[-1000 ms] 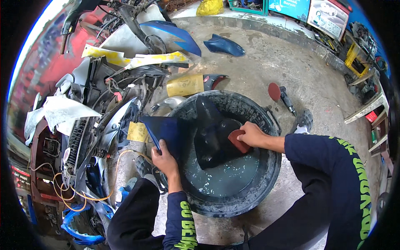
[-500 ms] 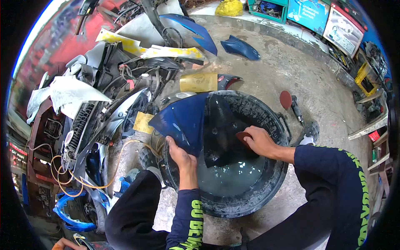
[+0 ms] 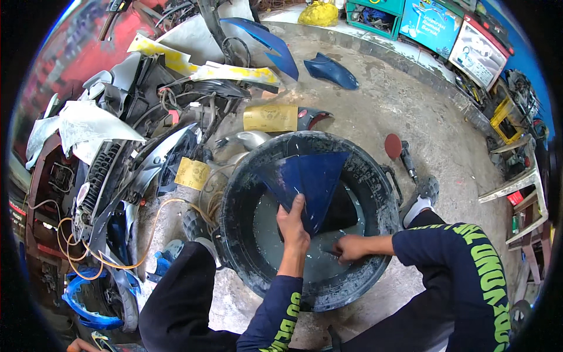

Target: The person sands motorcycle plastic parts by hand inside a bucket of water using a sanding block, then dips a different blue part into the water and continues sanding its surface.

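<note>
A dark blue motorcycle fairing panel is held tilted over a big black tub of cloudy water. My left hand grips its lower edge, thumb lying on the blue face. Down at the water's surface, my right hand has its fingers closed, the tips wet. A dark sliver shows at those fingertips, apparently the edge of the reddish sanding disc seen there just before; the rest is hidden. The right hand is apart from the panel.
To the right of the tub lies a sander with a red disc pad. Sandpaper sheets and a blue panel lie beyond. A stripped motorcycle and an orange hose occupy the left. A wooden stool stands right.
The panel has swung right and turned, its blue face now over the tub's middle. My right hand has left the panel's dark side and moved down to the water.
</note>
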`<state>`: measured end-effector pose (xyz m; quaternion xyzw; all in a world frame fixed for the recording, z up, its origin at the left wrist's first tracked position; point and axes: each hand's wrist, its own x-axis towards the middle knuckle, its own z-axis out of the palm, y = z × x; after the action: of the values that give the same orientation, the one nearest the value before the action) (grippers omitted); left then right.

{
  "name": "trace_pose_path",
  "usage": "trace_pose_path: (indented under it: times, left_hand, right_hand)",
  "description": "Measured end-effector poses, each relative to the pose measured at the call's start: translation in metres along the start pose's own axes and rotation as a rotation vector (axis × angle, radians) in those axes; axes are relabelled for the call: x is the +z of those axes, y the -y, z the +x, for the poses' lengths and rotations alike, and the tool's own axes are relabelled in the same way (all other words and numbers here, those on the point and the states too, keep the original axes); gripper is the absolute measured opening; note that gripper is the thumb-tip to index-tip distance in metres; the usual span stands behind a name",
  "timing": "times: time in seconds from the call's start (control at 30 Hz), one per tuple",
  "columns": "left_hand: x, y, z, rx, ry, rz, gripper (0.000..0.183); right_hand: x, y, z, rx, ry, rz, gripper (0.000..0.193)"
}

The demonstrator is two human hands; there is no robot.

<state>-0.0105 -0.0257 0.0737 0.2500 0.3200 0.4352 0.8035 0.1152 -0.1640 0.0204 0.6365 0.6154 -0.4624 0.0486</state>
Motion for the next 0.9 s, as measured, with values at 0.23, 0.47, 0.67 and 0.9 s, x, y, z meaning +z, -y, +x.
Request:
trace_pose_path:
  times: [0.23,0.47,0.67,0.9]
  left_hand:
    - [0.000,0.014,-0.002,0.032,-0.047,0.122,0.038]
    - [-0.011,0.021,0.009,0.030,-0.060,0.088,0.032]
    - [-0.019,0.025,0.013,0.032,0.011,0.121,0.031]
    - [-0.013,0.024,0.011,-0.038,0.057,-0.043,0.030]
  right_hand:
    - [-0.010,0.007,0.019,0.046,0.082,-0.303,0.034]
    - [0.019,0.016,0.049,-0.222,0.189,0.028,0.031]
    - [-0.088,0.051,-0.022,-0.064,0.033,0.002,0.030]
    - [-0.155,0.094,-0.075,-0.097,-0.721,-0.278,0.033]
